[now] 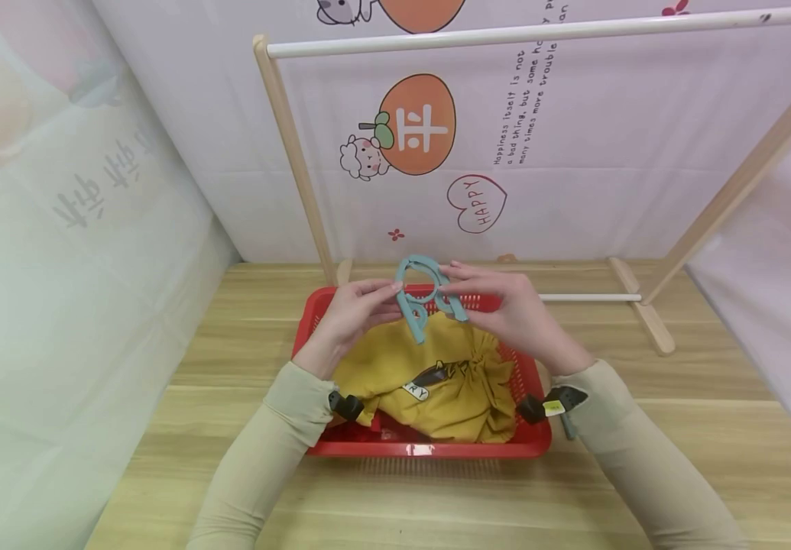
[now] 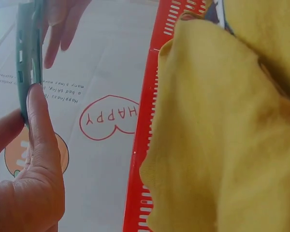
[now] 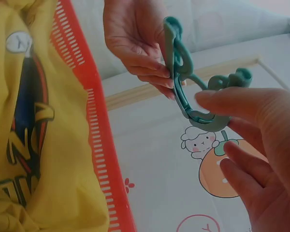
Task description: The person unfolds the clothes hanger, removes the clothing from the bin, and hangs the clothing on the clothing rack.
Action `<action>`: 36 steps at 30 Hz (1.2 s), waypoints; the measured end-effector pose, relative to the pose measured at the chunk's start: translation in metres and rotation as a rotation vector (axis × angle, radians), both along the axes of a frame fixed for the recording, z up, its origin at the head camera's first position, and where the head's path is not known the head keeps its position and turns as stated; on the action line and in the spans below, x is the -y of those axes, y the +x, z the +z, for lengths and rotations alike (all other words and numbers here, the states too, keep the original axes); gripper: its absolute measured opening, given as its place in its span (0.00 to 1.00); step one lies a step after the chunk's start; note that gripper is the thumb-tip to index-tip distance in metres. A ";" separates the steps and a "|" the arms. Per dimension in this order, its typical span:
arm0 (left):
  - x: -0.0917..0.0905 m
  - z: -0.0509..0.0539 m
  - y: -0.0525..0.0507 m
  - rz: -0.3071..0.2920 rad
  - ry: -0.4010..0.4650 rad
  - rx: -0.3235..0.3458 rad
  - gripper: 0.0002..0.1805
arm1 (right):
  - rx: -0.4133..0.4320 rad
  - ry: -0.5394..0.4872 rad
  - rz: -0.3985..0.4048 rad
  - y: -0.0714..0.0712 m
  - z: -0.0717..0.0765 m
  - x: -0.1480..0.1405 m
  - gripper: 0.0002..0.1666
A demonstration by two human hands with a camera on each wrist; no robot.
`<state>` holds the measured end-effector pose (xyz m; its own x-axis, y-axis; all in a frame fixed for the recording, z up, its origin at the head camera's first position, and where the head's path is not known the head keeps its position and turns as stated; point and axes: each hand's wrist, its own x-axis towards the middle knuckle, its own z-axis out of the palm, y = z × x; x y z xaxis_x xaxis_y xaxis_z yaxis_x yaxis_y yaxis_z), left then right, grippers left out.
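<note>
The left hand [image 1: 356, 312] pinches one side of a teal folding hanger [image 1: 410, 313]; the right hand [image 1: 508, 302] holds the other side between thumb and fingers, though exact contact is not so clear. The hanger is above a red basket [image 1: 367, 450] containing a yellow garment [image 1: 395, 355].

Teal on the hanger [image 1: 408, 309], mid-frame; red on the basket [image 1: 478, 449]; mustard with a dark-and-white print on the cloth [image 1: 395, 355]; beige on the sleeves [image 1: 251, 458], below; pale woodgrain on the table [image 1: 209, 367]; white with orange and red prints on the backdrop [image 1: 574, 214], above.
</note>
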<state>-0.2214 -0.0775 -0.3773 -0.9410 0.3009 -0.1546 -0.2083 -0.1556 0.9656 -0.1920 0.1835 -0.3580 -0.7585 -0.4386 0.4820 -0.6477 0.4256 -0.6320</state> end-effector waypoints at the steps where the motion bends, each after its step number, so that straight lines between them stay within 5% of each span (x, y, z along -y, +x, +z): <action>1: 0.000 -0.001 0.000 -0.002 -0.008 -0.001 0.21 | -0.024 -0.002 0.004 0.000 -0.001 0.000 0.25; 8: -0.005 -0.006 0.004 -0.052 -0.075 -0.070 0.19 | -0.108 -0.071 -0.034 -0.001 -0.004 0.001 0.19; 16: -0.005 0.007 0.021 -0.061 -0.328 -0.355 0.19 | 0.129 -0.168 -0.090 0.001 0.002 -0.003 0.12; 23: -0.008 0.013 0.024 -0.077 -0.321 -0.489 0.15 | 0.235 -0.184 -0.054 0.001 0.002 -0.002 0.11; 30: -0.010 0.018 0.024 -0.074 -0.392 -0.521 0.10 | 0.268 -0.155 -0.020 0.000 0.003 -0.003 0.12; 36: -0.009 0.018 0.023 -0.093 -0.430 -0.531 0.09 | 0.293 -0.079 -0.068 -0.002 0.010 -0.005 0.13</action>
